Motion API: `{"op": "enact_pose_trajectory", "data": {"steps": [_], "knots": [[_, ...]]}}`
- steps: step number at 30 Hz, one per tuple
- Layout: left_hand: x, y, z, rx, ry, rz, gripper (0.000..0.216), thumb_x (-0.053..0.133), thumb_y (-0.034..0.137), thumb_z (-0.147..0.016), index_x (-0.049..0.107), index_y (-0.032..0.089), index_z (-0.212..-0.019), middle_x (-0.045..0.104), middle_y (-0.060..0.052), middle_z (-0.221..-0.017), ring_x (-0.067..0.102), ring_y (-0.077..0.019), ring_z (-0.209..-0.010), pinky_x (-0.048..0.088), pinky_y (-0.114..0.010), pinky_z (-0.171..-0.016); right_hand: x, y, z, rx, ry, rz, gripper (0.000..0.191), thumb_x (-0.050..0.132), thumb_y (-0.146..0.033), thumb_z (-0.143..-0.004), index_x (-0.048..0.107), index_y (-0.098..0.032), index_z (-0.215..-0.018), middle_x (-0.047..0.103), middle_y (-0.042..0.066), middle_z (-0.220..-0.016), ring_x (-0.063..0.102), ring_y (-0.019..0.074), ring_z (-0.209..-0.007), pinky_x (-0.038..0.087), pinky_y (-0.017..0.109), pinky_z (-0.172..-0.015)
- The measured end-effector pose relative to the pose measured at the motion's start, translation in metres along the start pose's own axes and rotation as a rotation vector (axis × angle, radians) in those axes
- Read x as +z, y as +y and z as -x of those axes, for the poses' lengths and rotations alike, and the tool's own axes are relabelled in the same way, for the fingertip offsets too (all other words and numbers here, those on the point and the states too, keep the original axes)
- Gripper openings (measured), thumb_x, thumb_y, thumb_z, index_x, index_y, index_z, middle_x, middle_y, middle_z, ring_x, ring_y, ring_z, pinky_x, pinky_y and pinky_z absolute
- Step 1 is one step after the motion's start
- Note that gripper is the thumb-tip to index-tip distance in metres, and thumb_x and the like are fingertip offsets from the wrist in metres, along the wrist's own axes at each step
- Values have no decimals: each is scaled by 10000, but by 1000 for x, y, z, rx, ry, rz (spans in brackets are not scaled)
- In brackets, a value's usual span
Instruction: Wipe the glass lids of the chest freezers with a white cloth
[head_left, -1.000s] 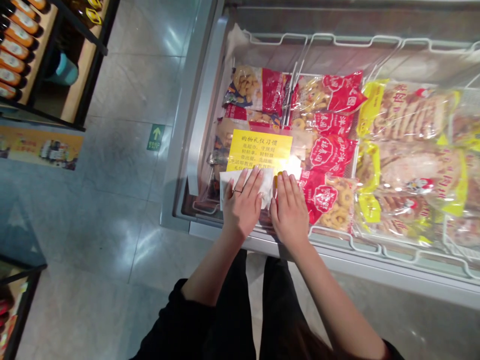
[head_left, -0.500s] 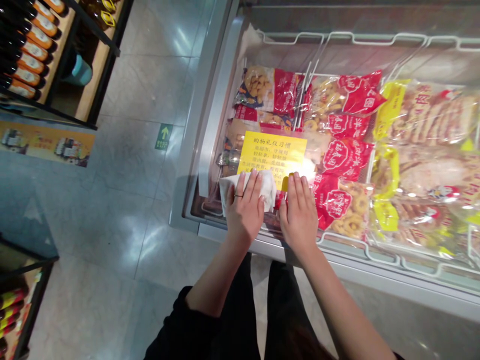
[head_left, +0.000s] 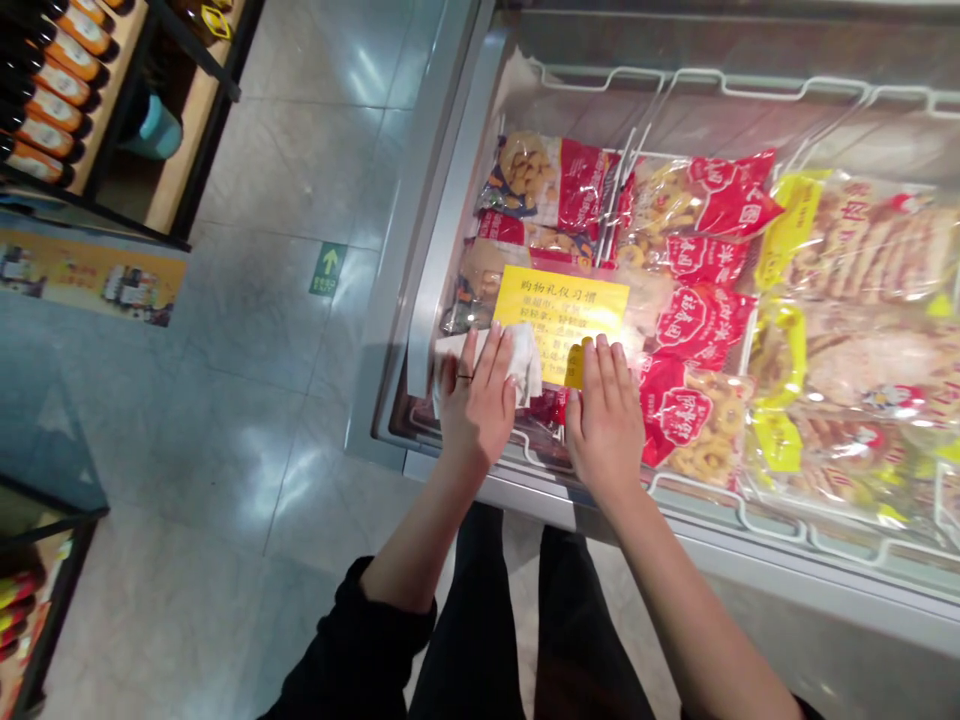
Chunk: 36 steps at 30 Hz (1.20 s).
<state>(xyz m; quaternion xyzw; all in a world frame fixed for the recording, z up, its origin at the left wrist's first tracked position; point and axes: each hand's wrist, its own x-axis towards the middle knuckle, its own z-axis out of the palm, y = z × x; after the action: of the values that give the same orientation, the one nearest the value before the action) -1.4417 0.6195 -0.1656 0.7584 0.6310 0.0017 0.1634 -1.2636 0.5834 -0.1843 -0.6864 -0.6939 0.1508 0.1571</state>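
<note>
My left hand (head_left: 481, 400) lies flat on a white cloth (head_left: 527, 365), fingers stretched out and pressing it against the freezer's glass lid (head_left: 570, 130). The cloth covers the lower left corner of a yellow sign (head_left: 559, 295) with printed characters. Beside it, my right hand (head_left: 606, 420) rests palm down on the glass with its fingers straight, holding nothing. Its fingertips touch the sign's lower right edge. Below the glass lie red bags of frozen food (head_left: 705, 320), close to the right hand.
Yellow-edged bags of sliced meat (head_left: 862, 240) fill the freezer's right side, among white wire dividers (head_left: 739, 88). A grey frame (head_left: 431, 200) borders the lid on the left. Across the tiled floor (head_left: 247, 400) stands a shelf of bottles (head_left: 56, 90). A green exit sticker (head_left: 328, 269) marks the floor.
My left hand and the cloth have slid left across the glass, uncovering more of the yellow sign. My right hand stays by the sign's lower right edge. The camera view has shifted slightly.
</note>
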Motion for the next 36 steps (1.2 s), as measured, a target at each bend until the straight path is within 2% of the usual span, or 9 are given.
{"op": "enact_pose_trajectory", "data": {"steps": [2,5,8,10,14,19,26,33,36], "knots": [[3,7,8,16,-9,-12,652,360,293,-1108,231,237,-1745,279,9,-1800,205,-267,-1695,214,-561,-1384,3,-3,-2,0,-1,-4,729,372,-244,-1109,62,-220,-1768,318,106,-1794,260,298,-1673,318,579,-1347],[5,16,-2,90,-21,-8,664,355,306,-1110,185,256,-1750,263,27,-1804,183,-252,-1700,163,-545,-1397,7,-9,-3,0,-5,1,709,359,-247,-1106,106,-217,-1767,342,101,-1786,265,283,-1672,326,573,-1342],[4,11,-21,134,-5,4,637,334,304,-1118,221,275,-1744,266,50,-1802,185,-232,-1699,160,-533,-1399,9,-14,-5,-10,-26,13,693,355,-242,-1102,151,-208,-1764,358,99,-1780,259,273,-1674,332,560,-1342],[2,2,-26,96,18,3,617,328,296,-1123,265,262,-1736,285,41,-1797,214,-236,-1692,189,-537,-1392,9,-17,-6,-12,-29,17,696,356,-240,-1101,148,-210,-1764,365,99,-1777,262,274,-1673,333,563,-1341],[1,-14,-3,19,70,-1,615,346,288,-1122,288,223,-1730,329,1,-1785,253,-253,-1681,285,-522,-1362,8,-22,-5,-11,-17,6,713,352,-239,-1105,93,-226,-1769,367,105,-1775,274,278,-1670,321,575,-1343],[1,-14,32,65,25,-25,618,352,326,-1127,303,167,-1722,313,-35,-1789,263,-271,-1679,294,-519,-1356,10,-28,4,-8,-16,-16,720,349,-239,-1102,79,-225,-1770,352,111,-1782,265,280,-1672,309,568,-1344],[-1,-26,31,186,-13,-35,613,330,349,-1136,274,217,-1732,305,11,-1793,258,-225,-1680,185,-466,-1390,15,-35,17,9,-13,-17,711,357,-257,-1105,108,-224,-1770,347,105,-1784,275,274,-1670,298,563,-1346],[2,-19,45,129,-27,-61,622,344,353,-1130,285,192,-1727,298,-8,-1797,255,-228,-1681,234,-456,-1369,15,-36,19,-3,-15,-18,690,336,-274,-1112,124,-236,-1768,353,112,-1782,275,276,-1670,291,578,-1344],[3,-16,38,155,-24,-57,616,338,357,-1134,283,196,-1726,275,8,-1804,248,-220,-1683,230,-465,-1372,15,-34,20,-12,-11,-21,688,339,-281,-1112,132,-233,-1767,368,117,-1776,279,279,-1668,298,577,-1341]]}}
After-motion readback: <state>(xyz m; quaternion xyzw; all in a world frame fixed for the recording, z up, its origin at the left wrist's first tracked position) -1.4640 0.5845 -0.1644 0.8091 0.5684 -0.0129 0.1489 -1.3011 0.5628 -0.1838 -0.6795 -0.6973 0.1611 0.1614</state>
